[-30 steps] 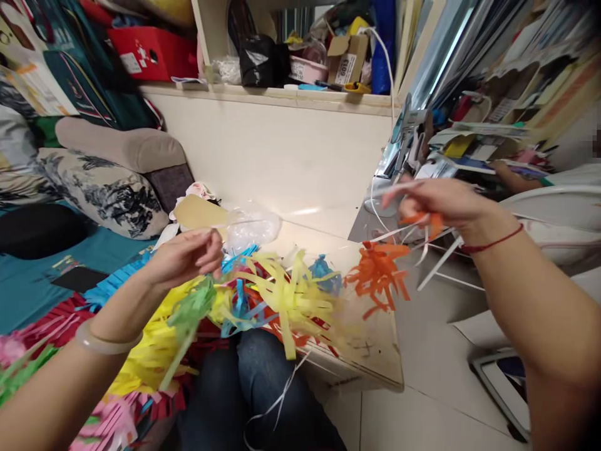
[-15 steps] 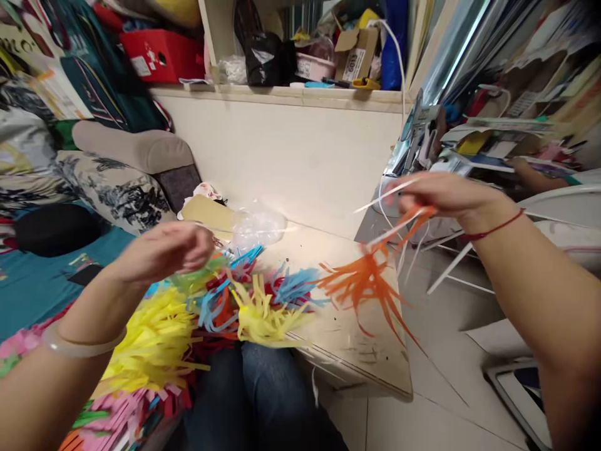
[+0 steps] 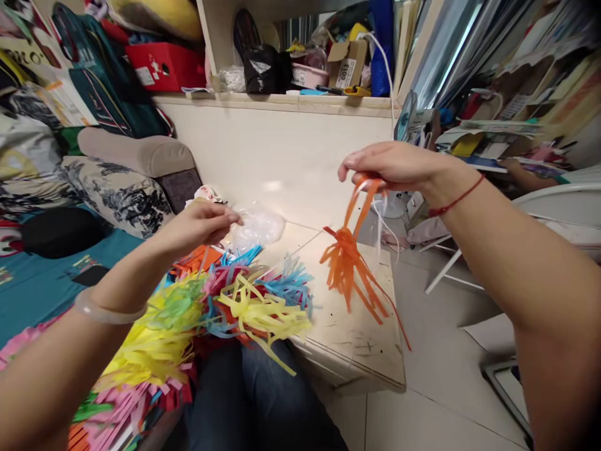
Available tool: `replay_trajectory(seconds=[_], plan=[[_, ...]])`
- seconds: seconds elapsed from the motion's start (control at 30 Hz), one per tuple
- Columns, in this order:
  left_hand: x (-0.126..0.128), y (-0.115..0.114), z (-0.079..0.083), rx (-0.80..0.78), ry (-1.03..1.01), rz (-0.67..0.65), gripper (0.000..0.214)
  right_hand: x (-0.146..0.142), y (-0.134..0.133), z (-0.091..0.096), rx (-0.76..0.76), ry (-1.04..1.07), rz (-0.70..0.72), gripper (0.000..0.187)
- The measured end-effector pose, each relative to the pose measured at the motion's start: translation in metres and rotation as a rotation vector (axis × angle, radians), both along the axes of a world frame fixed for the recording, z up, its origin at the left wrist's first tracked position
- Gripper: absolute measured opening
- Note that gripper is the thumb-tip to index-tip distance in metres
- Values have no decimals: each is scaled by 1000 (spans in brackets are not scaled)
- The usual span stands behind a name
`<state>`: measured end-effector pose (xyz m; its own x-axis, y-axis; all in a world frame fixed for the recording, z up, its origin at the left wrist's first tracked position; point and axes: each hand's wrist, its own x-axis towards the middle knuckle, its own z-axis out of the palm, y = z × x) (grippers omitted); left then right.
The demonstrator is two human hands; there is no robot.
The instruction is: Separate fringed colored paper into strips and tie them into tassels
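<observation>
My right hand (image 3: 382,164) is raised over the bench and closed around the looped top of an orange tassel (image 3: 345,254), whose strips hang down. A white string (image 3: 379,222) also hangs from these fingers. My left hand (image 3: 209,222) is pinched closed above the pile at the left; what its fingertips hold, if anything, is too small to make out. Beneath it lie a green tassel (image 3: 181,304), a pale yellow tassel (image 3: 256,310) and a blue tassel (image 3: 291,282). A thin white string runs from near the orange tassel toward the pale yellow one.
The wooden bench (image 3: 357,332) meets a white panel, with a crumpled clear plastic bag (image 3: 258,228) at its back. Bright yellow fringe (image 3: 145,351) and pink fringe (image 3: 126,416) pile up at my left. Above, a shelf (image 3: 282,103) holds boxes and bags. A white chair (image 3: 558,200) stands right.
My right hand has moved left and up with the orange tassel, which now hangs straighter. My left hand has shifted slightly right and up, its fingers pinched.
</observation>
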<state>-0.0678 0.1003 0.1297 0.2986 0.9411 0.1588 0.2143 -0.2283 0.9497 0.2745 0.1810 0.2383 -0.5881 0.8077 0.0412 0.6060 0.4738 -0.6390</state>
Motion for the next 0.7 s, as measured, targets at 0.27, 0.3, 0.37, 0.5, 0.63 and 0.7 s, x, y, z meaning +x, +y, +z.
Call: replay_trajectory(seconds=[0.27,0.3,0.37,0.5,0.63,0.7], plan=[[103,9,51,131,231,-149,20,-55,-19,34,101,-78,153,34],[104,9,52,137,263,-117,21,-52,-18,36,100,-154,190,33],[99,9,51,137,301,-41,23,-46,-14,37,123,-314,263,34],[89,7,51,145,363,45,30,-40,-8,34,240,-421,346,35],[87,5,52,125,398,-1,30,-35,-18,42,392,-325,314,32],[83,5,50,95,400,-38,30,-27,-25,54,460,-172,228,32]])
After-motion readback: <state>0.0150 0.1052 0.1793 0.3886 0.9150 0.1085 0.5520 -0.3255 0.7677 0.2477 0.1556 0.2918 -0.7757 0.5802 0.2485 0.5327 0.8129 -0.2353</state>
